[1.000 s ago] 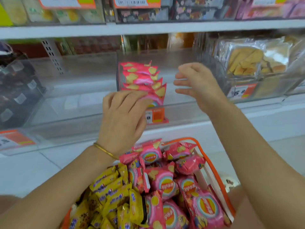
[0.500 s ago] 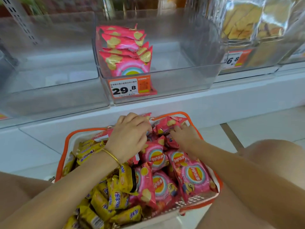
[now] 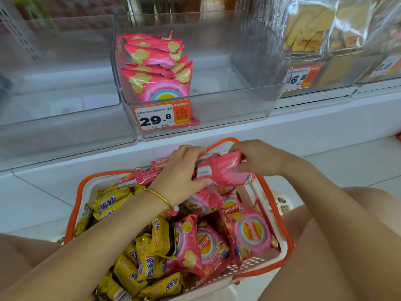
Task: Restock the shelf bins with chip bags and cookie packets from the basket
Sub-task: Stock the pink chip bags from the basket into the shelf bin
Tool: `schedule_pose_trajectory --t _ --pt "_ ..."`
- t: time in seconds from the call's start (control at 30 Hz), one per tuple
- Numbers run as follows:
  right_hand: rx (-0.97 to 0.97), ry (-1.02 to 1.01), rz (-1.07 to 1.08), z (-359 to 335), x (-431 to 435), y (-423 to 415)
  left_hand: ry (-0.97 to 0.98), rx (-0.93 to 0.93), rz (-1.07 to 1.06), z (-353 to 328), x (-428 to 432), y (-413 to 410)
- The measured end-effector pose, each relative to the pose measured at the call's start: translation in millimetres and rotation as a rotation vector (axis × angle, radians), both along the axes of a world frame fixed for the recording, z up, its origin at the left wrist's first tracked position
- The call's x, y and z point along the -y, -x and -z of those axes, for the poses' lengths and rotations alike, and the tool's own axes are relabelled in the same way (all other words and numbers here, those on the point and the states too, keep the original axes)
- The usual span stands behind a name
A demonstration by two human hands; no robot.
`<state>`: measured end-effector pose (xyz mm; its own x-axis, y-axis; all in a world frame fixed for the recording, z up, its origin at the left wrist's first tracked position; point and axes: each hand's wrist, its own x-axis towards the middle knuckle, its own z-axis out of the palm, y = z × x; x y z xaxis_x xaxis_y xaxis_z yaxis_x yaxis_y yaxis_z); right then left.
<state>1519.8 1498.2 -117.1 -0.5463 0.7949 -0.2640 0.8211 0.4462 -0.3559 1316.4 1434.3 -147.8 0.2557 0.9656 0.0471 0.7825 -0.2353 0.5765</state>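
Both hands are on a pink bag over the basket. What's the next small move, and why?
Probably lift the bag to the 29.8 bin: left hand and right hand grip it, matching pink bags stand there, and space shows beside them.

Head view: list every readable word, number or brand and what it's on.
"29.8": middle price tag on the middle bin.
"6.8": right price tag on the right bin.
"Lay's": pink chip bag in the basket.
Tags' small print, far-right tag, yellow packets' lettering: too blurred to read.
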Motion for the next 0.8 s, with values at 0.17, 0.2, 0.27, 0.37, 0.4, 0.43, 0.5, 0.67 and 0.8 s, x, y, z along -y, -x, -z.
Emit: schedule_pose_trajectory --t 0.17,0.2,0.27,0.37,0.4,0.43,0.5,0.67,0.8 --pt "-0.235 0.162 0.236 -15 -3 -13 -0.006 0.06 -0.111 -2 0 -5" --pt "-0.278 0.194 0.276 -18 -2 -15 -0.01 0.106 -0.18 -2 0 -6" --pt "-0.351 0.178 0.31 -23 3 -15 0.173 0.316 -0.332 -10 -2 -10" --pt "-0.405 -0.059 0.254 -29 22 3 0.803 0.957 -0.452 -32 -4 -19" --pt "-0.426 -0.124 0.187 -30 30 11 0.906 1.085 -0.44 -35 -5 -19" --pt "-0.436 -0.152 0.108 -31 38 17 0.944 1.157 -0.418 -35 -6 -18" --pt "-0.446 -0.077 -0.019 -32 47 21 0.91 1.207 -0.401 -35 -5 -12" --pt "-0.698 -0.017 0.242 -37 30 8 0.845 1.156 -0.28 -41 -3 9" --pt "-0.668 0.051 0.23 -46 19 8 0.793 1.089 -0.144 -60 -4 17"
